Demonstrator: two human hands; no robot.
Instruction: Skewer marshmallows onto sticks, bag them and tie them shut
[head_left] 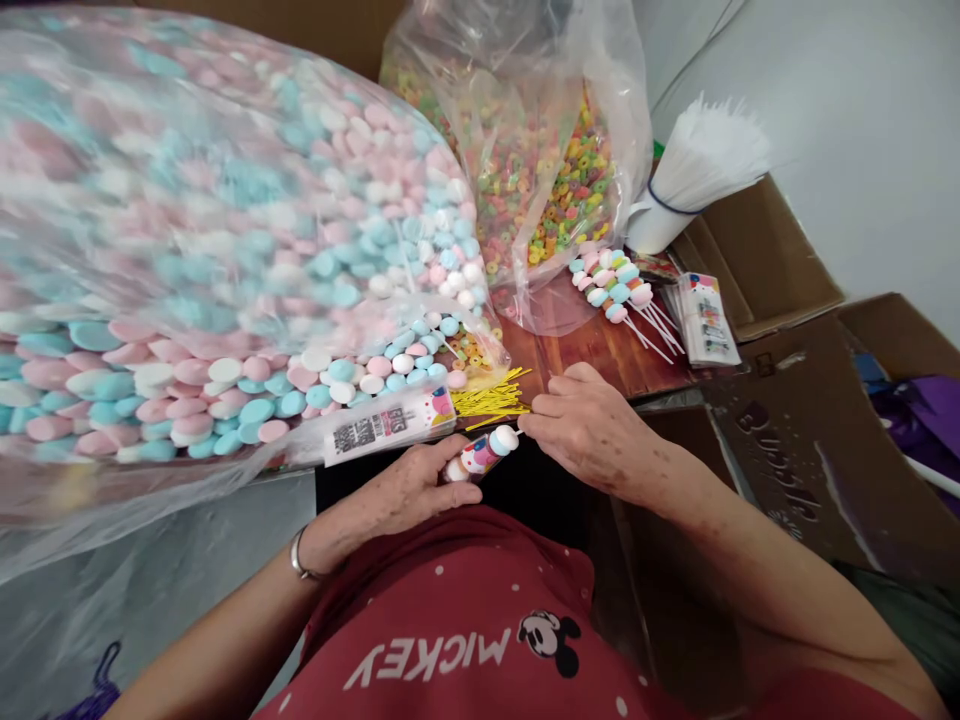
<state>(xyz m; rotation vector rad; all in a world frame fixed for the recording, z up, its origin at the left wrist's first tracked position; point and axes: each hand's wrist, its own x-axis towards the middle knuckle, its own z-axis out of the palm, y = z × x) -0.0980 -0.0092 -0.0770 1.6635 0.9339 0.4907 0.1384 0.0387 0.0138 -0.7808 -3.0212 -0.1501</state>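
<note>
My left hand (412,492) is wrapped round a marshmallow skewer (504,440) in a small printed clear bag (478,456). White marshmallows show at its right end. The fingers of my right hand (589,430) are pinched on the skewer's thin white stick, close to the marshmallows. Just beyond both hands lies a loose pile of yellow twist ties (491,398). To its left is a stack of flat printed bags (390,422), near my left hand.
A huge clear bag of pastel marshmallows (225,200) fills the left. Behind stands a bag of cereal rings (570,180). Finished-looking marshmallow skewers (611,282), more printed bags (705,318) and a white jug of sticks (660,222) are at right, beside cardboard boxes (795,440).
</note>
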